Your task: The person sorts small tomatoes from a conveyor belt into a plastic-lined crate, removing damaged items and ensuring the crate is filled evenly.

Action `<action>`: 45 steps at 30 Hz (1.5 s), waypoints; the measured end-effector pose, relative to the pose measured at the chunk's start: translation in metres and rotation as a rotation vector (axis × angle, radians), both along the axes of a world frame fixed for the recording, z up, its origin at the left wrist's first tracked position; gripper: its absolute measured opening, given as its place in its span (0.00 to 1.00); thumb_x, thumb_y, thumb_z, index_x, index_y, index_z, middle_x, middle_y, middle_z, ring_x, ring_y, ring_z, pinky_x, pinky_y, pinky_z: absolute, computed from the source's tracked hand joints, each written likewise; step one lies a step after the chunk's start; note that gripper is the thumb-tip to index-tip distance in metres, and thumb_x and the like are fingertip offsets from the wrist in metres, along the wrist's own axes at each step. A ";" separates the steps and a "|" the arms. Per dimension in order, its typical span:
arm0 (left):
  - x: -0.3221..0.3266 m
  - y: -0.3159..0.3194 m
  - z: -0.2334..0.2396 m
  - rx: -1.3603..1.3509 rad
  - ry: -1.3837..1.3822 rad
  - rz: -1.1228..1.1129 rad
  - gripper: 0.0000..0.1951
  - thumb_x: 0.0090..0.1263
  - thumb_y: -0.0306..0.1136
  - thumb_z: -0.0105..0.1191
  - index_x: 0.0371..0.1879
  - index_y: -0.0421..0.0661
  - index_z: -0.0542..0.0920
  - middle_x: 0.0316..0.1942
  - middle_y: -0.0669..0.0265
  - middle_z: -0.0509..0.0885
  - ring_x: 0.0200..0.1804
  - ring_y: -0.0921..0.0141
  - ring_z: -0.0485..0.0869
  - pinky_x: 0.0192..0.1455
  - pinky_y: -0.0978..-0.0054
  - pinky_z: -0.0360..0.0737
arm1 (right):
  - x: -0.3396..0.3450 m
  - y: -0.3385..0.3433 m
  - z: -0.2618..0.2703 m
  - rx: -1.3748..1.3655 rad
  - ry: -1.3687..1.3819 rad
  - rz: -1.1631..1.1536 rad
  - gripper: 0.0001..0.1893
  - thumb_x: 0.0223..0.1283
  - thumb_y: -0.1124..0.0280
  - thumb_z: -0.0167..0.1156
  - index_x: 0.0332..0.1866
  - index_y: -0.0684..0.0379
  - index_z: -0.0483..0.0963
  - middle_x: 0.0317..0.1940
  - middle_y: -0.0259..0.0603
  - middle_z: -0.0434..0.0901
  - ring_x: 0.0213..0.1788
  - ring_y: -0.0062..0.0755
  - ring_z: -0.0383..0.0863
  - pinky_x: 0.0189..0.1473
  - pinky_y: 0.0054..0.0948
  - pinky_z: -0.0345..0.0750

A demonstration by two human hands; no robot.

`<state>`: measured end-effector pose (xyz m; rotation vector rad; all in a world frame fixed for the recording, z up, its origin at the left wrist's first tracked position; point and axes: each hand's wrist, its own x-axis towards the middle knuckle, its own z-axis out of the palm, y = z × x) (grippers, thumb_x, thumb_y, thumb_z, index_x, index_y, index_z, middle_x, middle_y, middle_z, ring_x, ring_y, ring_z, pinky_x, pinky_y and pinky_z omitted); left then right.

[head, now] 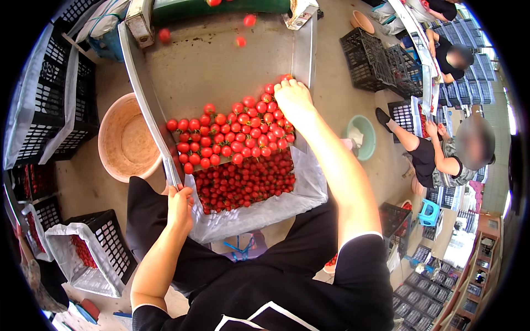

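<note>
Many red cherry tomatoes [236, 132] lie in a band across the lower end of a metal chute [223, 70]. My right hand [293, 97] is over the tomatoes at the chute's right wall; its fingertips touch some, and whether it grips one is hidden. At the lower left, my left hand [180, 207] has its fingers closed round the end of the metal side rail [151, 111]. Below the chute's lip sits a crate lined with white sheeting [256, 213], heaped with tomatoes. A few loose tomatoes [241, 41] are higher up the chute, below a green roller [223, 12].
A wide pinkish basin [130, 138] stands left of the chute. Black crates [45, 95] are stacked farther left, above a lined crate [83, 256] holding tomatoes. To the right are a green basin [364, 138], black crates [362, 60] and a seated person [439, 153] at another chute.
</note>
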<state>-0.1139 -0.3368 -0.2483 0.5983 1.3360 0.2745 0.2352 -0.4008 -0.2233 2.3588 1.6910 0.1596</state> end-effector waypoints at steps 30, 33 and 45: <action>-0.003 -0.003 -0.006 0.050 0.030 -0.014 0.12 0.53 0.24 0.49 0.34 0.52 0.65 0.34 0.74 0.66 0.35 0.78 0.65 0.37 0.77 0.63 | 0.004 -0.131 -0.051 1.479 1.885 -1.332 0.09 0.57 0.75 0.51 0.42 0.63 0.70 0.27 0.39 0.74 0.26 0.23 0.72 0.32 0.20 0.75; 0.027 -0.009 -0.004 0.006 0.006 -0.068 0.14 0.54 0.21 0.49 0.37 0.52 0.65 0.32 0.75 0.65 0.30 0.80 0.65 0.32 0.83 0.63 | 0.088 -0.155 -0.099 1.621 1.964 -1.034 0.19 0.62 0.63 0.47 0.53 0.66 0.64 0.48 0.50 0.71 0.49 0.41 0.72 0.55 0.40 0.70; -0.001 0.001 -0.002 0.023 0.026 -0.002 0.14 0.53 0.19 0.48 0.32 0.52 0.64 0.32 0.73 0.64 0.32 0.78 0.65 0.34 0.81 0.63 | -0.078 -0.032 0.001 0.910 0.657 -0.077 0.09 0.52 0.83 0.54 0.39 0.64 0.75 0.38 0.47 0.78 0.43 0.41 0.78 0.45 0.29 0.74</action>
